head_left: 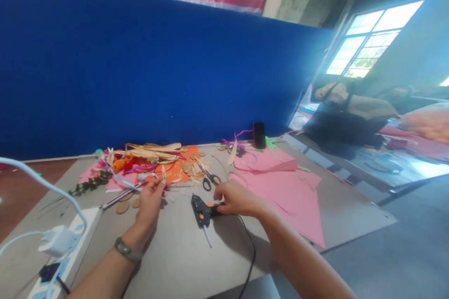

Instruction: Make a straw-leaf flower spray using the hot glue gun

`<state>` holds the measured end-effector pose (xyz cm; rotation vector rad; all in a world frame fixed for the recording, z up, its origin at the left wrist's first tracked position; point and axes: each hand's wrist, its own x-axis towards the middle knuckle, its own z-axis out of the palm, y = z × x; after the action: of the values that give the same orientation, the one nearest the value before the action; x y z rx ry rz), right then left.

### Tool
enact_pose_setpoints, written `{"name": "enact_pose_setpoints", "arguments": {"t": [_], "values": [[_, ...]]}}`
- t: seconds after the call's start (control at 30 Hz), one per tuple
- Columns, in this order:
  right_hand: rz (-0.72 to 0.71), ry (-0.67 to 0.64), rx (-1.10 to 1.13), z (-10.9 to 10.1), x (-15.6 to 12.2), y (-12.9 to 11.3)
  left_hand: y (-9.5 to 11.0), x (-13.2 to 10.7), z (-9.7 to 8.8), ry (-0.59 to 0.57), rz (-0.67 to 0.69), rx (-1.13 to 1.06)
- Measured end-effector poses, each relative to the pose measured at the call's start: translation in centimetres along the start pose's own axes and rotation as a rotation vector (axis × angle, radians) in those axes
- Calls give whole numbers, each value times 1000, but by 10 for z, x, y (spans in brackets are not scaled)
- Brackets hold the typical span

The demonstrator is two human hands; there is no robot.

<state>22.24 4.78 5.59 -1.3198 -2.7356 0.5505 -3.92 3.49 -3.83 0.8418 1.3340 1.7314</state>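
Note:
My left hand (151, 198) is closed in a pinch around a small pale leaf-shaped piece (163, 172), whose tip shows above the fingertips. My right hand (236, 197) has its fingers closed at the handle of a black hot glue gun (201, 211). The nozzle points away from me, and a glue stick (207, 236) sticks out at the back. I cannot tell whether the gun rests on the table or is slightly lifted. Just beyond my right hand lie black-handled scissors (210, 182). A utility knife (117, 198) and several wooden discs (122, 207) lie left of my left hand.
Dried husk strips (150, 151) and colourful craft bits cover orange paper (191, 154) at the back. Pink sheets (280, 191) lie right, below a phone (259, 135) against the blue panel (157, 70). A power strip (79, 243) stands left; a black cord (253, 247) trails forward.

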Motion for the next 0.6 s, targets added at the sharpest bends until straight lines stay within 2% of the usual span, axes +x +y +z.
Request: {"name": "enact_pose_setpoints", "arguments": {"t": [0.2,0.4,0.5,0.6], "values": [[-38,-50,-190,13,-6,-9,-3,5,-3,15,-20,-31],[-36,-47,-250,32,-6,-5,0,4,0,12,-67,-68],[-32,-69,-261,29,-6,-2,2,6,-2,28,-84,-81],[-46,-108,-258,18,-7,-1,4,8,-3,53,-101,-89]]}}
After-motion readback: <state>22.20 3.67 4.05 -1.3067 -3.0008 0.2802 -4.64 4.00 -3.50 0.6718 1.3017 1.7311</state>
